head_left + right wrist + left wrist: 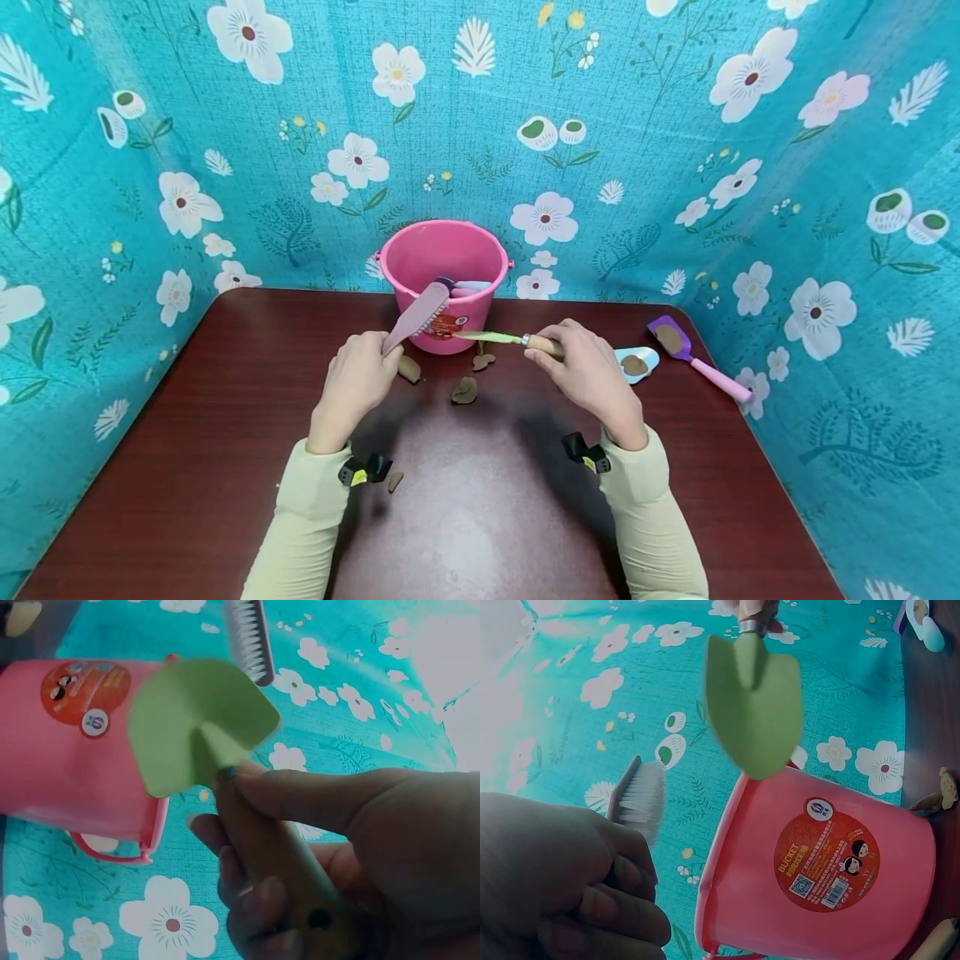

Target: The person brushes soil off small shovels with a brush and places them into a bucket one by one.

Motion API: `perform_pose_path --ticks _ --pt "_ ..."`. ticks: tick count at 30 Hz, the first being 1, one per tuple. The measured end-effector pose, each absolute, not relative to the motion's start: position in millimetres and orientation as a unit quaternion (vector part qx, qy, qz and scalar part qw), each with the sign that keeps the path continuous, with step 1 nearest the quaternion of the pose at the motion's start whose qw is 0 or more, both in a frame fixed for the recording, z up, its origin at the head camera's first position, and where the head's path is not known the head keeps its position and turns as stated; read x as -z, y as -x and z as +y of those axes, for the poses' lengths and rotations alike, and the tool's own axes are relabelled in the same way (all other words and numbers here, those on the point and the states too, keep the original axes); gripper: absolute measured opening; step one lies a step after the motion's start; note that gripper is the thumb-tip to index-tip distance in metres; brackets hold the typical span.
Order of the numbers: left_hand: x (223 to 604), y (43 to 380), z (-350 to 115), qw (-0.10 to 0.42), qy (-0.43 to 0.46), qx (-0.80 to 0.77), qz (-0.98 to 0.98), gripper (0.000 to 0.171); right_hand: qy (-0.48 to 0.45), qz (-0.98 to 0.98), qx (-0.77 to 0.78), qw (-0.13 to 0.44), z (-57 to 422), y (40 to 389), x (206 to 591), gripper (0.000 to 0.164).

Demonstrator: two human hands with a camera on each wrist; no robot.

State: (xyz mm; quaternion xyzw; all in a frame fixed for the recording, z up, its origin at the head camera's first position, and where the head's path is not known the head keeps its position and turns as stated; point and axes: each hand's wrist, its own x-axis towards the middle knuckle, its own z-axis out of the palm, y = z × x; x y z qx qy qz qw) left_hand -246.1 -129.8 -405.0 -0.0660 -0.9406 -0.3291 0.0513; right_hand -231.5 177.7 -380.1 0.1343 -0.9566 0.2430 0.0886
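My left hand [358, 377] grips a pinkish brush [417, 318] by its handle, its white bristles [643, 796] facing right. In my right hand [588, 367] is a green garden trowel [495, 337], gripped by its wooden handle [262, 840] with the thumb near the metal collar. Brush and trowel are held up in front of the pink bucket [442, 242], apart from each other. Handles of other tools [471, 288] show inside the bucket. The bucket's red label [826, 859] faces me, partly covered by the trowel and brush in the head view.
Brown clumps [464, 390] lie on the dark table [187, 433] before the bucket, with a small piece [395, 481] nearer me. At right are a purple shovel [670, 335] with a pink handle and a pale blue scoop [648, 361], both holding brown material. Flowered cloth [450, 108] hangs behind.
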Motion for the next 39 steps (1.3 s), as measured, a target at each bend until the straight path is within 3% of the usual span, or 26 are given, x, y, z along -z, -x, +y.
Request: perform_pose_path --ticks 10,17,24,39 --pt "406 244 -125 0.053 0.076 0.332 -0.939 0.020 -0.152 -0.953 -0.254 0.066 175 231 382 0.028" --pt "411 237 -97 0.081 0.116 0.311 -0.940 0.028 -0.152 -0.952 -0.258 0.067 171 231 383 0.027" --pt "429 225 -63 0.137 0.168 0.222 -0.951 0.024 -0.171 -0.949 -0.253 0.073 169 226 380 0.028" --pt "454 251 -75 0.149 0.115 0.185 -0.965 0.019 -0.180 -0.951 -0.238 0.086 177 225 379 0.023"
